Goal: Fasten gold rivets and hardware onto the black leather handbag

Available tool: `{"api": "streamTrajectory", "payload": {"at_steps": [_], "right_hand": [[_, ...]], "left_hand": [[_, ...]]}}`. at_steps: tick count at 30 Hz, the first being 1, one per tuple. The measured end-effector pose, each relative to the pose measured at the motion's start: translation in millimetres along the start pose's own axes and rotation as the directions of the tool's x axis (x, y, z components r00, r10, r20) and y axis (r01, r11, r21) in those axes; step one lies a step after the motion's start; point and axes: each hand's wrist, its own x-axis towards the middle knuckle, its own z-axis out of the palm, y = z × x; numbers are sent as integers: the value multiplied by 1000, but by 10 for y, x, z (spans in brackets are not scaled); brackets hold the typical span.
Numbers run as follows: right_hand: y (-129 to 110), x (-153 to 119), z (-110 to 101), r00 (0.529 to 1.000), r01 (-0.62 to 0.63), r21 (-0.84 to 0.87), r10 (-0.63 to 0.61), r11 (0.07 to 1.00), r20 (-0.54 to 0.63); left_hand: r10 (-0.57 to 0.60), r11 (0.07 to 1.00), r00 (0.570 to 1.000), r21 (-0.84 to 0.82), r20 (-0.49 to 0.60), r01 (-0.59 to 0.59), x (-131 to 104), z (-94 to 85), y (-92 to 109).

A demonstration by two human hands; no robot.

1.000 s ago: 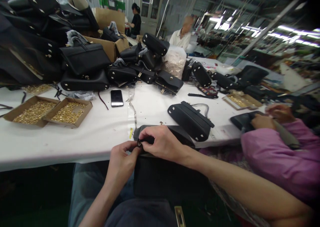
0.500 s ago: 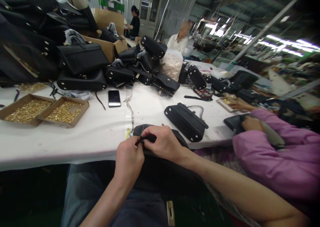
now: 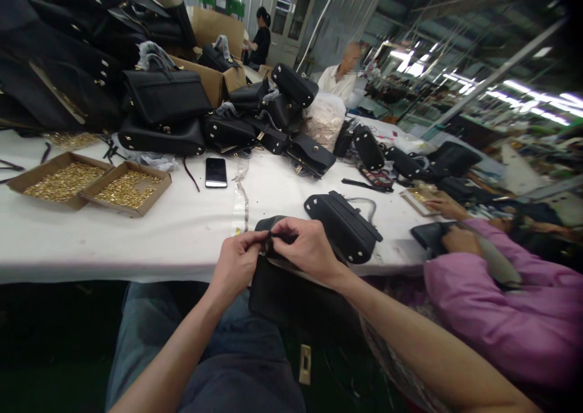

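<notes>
A black handbag (image 3: 296,297) leans over the table's front edge and my lap, partly under my forearm. My left hand (image 3: 239,258) is closed, thumb and fingers pinching a small dark piece at the bag's upper edge. Right beside it, my right hand (image 3: 307,249) pinches the same spot, fingertips almost touching the left ones. The pinched piece is too small and dark to make out fully. A gold lock plate (image 3: 305,364) shows lower down, below the bag's dark body. Just beyond my right hand, another black handbag (image 3: 344,226) lies on its side on the white table (image 3: 191,231).
Two cardboard trays of gold hardware (image 3: 130,188) sit at the left, near a phone (image 3: 215,173). Black handbags (image 3: 166,94) are piled along the back. At the right, a co-worker's pink sleeve (image 3: 483,316) and hands are over a dark bag (image 3: 428,237).
The view has shifted, so the table's things appear a little further right. My hands stay together at the bag's edge; the left fingers are now more stretched out, and more of the bag's body shows.
</notes>
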Motion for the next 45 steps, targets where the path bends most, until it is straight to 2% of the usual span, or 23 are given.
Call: {"api": "streamTrajectory", "payload": {"at_steps": [3, 11, 18, 23, 28, 30, 34, 37, 40, 45], "right_hand": [[15, 52, -18, 999, -28, 38, 26, 999, 34], [82, 73, -14, 992, -106, 71, 101, 992, 73], [80, 59, -4, 991, -109, 70, 103, 992, 80], [73, 60, 7, 993, -101, 57, 98, 993, 63], [85, 53, 25, 985, -166, 113, 158, 980, 72], [86, 40, 30, 981, -190, 130, 181, 973, 73], [97, 13, 31, 973, -224, 144, 214, 964, 84], [133, 4, 19, 964, -259, 177, 244, 949, 106], [185, 7, -8, 954, -292, 215, 269, 932, 130], [249, 60, -54, 930, -353, 197, 319, 915, 184]], "left_hand": [[8, 993, 1000, -116, -5, -9, 65, -2, -79], [19, 983, 996, -180, -82, -33, 154, 63, -136], [69, 990, 993, -116, -92, -80, 185, 49, -190], [112, 993, 992, -40, -66, -114, 185, 8, -112], [194, 980, 980, 50, -42, -192, 125, 1, -51], [189, 982, 980, 8, -54, -189, 79, 35, -85], [149, 967, 984, -196, -100, -166, -22, 167, -218], [193, 930, 974, -292, -122, -221, -62, 273, -294], [235, 914, 965, -309, -120, -261, -59, 342, -328], [223, 937, 964, -239, -144, -253, -37, 395, -409]]}}
